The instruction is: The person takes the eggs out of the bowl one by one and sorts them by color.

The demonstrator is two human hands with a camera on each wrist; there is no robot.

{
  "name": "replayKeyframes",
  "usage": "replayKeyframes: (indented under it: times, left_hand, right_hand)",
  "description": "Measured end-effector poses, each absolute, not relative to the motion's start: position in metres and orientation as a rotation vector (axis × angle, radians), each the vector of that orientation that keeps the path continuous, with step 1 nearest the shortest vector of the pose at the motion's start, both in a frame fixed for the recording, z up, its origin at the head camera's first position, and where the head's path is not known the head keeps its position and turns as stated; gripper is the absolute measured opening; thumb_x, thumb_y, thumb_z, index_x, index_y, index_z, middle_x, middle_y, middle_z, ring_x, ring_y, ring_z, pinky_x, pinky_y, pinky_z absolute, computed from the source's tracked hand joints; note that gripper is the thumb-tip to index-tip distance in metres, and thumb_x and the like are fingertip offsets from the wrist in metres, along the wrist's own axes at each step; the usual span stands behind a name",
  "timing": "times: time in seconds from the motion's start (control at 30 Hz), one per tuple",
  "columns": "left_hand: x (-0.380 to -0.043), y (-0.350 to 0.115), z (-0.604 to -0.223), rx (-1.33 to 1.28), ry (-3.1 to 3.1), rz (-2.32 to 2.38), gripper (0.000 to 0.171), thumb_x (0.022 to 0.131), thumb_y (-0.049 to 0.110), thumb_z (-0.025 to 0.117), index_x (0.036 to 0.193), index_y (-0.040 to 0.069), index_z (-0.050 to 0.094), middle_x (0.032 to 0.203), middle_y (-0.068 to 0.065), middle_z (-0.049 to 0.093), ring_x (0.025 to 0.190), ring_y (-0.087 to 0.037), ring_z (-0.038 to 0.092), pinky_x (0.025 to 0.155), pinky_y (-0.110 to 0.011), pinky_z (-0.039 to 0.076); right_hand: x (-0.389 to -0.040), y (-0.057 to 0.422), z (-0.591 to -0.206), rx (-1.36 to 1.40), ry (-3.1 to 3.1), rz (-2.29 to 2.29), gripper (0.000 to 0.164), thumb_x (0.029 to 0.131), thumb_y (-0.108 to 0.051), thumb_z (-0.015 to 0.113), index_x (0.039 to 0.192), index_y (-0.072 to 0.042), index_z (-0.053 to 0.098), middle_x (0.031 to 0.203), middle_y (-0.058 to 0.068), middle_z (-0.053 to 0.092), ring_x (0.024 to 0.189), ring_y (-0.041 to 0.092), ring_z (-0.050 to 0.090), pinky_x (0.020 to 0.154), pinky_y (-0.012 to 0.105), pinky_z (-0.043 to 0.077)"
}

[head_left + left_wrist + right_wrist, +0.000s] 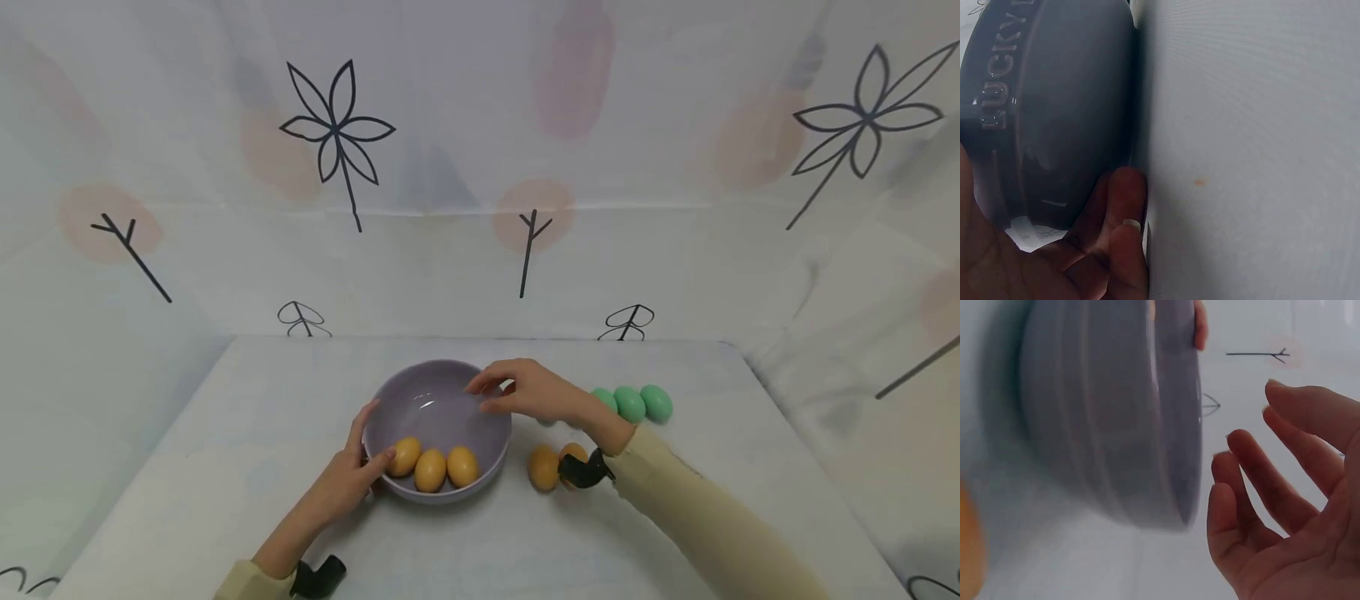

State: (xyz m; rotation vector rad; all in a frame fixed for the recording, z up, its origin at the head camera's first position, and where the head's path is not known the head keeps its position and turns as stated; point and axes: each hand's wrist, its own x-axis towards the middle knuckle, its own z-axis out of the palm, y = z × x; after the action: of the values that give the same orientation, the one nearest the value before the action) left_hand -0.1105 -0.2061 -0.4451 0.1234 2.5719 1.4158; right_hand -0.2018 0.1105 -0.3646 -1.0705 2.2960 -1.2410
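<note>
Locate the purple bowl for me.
In the head view, the purple bowl sits just left of centre on the white table, the left hand gripping its left side and the right hand above its right rim.

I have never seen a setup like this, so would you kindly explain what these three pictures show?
Of course. There is no robot here, just a person's two bare hands at work. The large picture comes from a camera worn on the head, looking forward and down. The other two come from cameras on the wrists, so they look sideways: one shows the bowl's outer wall with raised lettering, the other the bowl from its opposite side.

On the white surface stands a purple-grey bowl with three yellow eggs inside. To its right lie two other yellow eggs and some green eggs, partly hidden by the right arm.

The left hand grips the bowl's side. The right hand, at the bowl's far-right rim, holds nothing.
</note>
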Motion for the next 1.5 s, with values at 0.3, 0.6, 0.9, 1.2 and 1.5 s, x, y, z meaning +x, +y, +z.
replayKeyframes:
  times: [0.3,0.6,0.9,1.2,1.5]
  left_hand:
    - [-0.110,-0.207,-0.445,0.120,2.554,1.418,0.076,0.100,0.041,0.057,0.157,0.036,0.007,0.073,-0.008,0.059,0.063,-0.021,0.053,0.058,-0.032,0.042]
    - [-0.111,-0.208,-0.447,0.080,2.542,1.412,0.077,0.100,0.044,0.057,0.157,0.037,0.006,0.076,-0.008,0.058,0.064,-0.021,0.054,0.058,-0.033,0.042]
    - [-0.111,-0.207,-0.444,0.104,2.547,1.401,0.077,0.100,0.043,0.056,0.157,0.034,0.005,0.075,-0.007,0.058,0.064,-0.021,0.054,0.058,-0.033,0.041]
    - [-0.111,-0.206,-0.444,0.109,2.549,1.402,0.075,0.101,0.041,0.056,0.157,0.034,0.006,0.075,-0.007,0.059,0.063,-0.020,0.054,0.056,-0.032,0.041]
    - [-0.112,-0.207,-0.445,0.118,2.567,1.391,0.076,0.100,0.043,0.056,0.157,0.035,0.007,0.073,-0.007,0.059,0.060,-0.020,0.053,0.055,-0.031,0.039]
  right_hand:
    - [-0.222,0.050,-0.366,-1.178,2.139,-1.110,0.032,0.094,-0.013,0.068,0.125,-0.005,0.068,0.123,0.012,0.066,0.110,0.019,0.062,0.093,0.029,0.047]
    - [-0.231,0.011,-0.379,-1.100,2.065,-1.053,0.033,0.093,-0.013,0.071,0.125,-0.006,0.069,0.123,0.004,0.068,0.109,0.011,0.063,0.092,0.026,0.047]
    - [-0.231,-0.004,-0.391,-1.073,1.914,-0.967,0.039,0.087,-0.003,0.073,0.126,-0.002,0.067,0.125,0.009,0.067,0.118,0.026,0.060,0.093,0.025,0.046]
    - [-0.228,-0.012,-0.400,-1.059,1.840,-0.900,0.038,0.085,0.002,0.074,0.123,-0.003,0.069,0.114,0.001,0.071,0.106,0.010,0.064,0.090,0.024,0.048]
    - [-0.228,-0.013,-0.401,-1.087,1.850,-0.835,0.036,0.085,-0.001,0.076,0.120,-0.007,0.072,0.109,-0.007,0.072,0.103,0.006,0.063,0.090,0.023,0.047]
